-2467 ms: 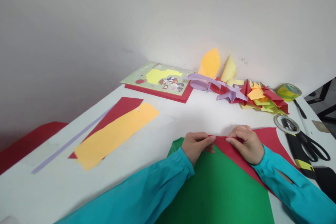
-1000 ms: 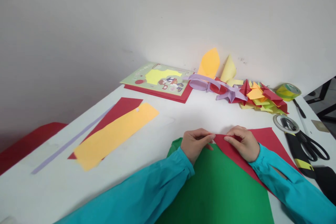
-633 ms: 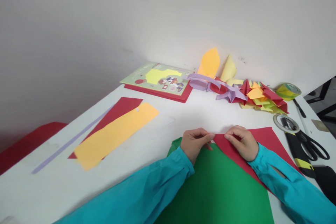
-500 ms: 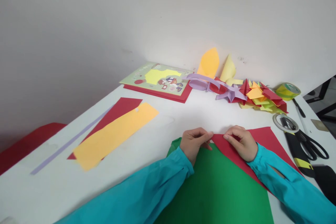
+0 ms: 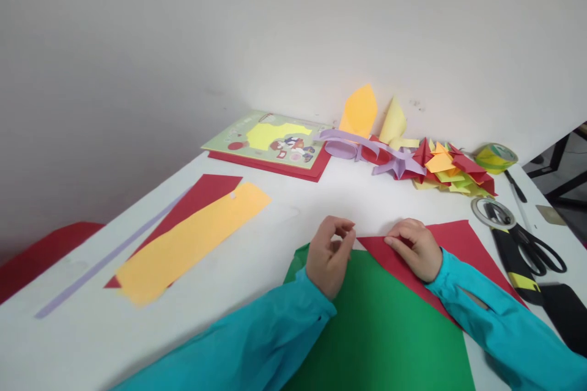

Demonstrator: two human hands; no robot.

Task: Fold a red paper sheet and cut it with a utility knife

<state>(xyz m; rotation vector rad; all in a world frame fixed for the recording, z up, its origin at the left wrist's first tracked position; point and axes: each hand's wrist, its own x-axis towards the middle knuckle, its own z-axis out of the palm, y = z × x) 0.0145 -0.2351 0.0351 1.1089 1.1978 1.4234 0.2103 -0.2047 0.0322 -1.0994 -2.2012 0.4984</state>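
Note:
A sheet of red paper (image 5: 452, 238) lies at an angle over a large green sheet (image 5: 389, 324) in front of me. My right hand (image 5: 415, 248) pinches the red paper by its upper edge, close to the pointed left corner, and rests on it. Just left of that corner is my left hand (image 5: 331, 255), its fingers curled, with a small gap between thumb and fingertips and no paper visible in them. Part of the red paper is hidden beneath my right hand and sleeve. The green sheet's upper left corner curls up behind my left wrist.
Left lie an orange strip (image 5: 195, 244), a red piece (image 5: 197, 195) and a thin purple strip (image 5: 114, 250). A booklet (image 5: 266, 137) and folded paper shapes (image 5: 452, 171) line the wall. Scissors (image 5: 539, 250), a clear tape roll (image 5: 493, 214) and yellow tape (image 5: 496, 157) are right.
My left hand has let go of the red paper's corner and drawn slightly left. The right hand keeps its pinch on the edge. The view has shifted a little.

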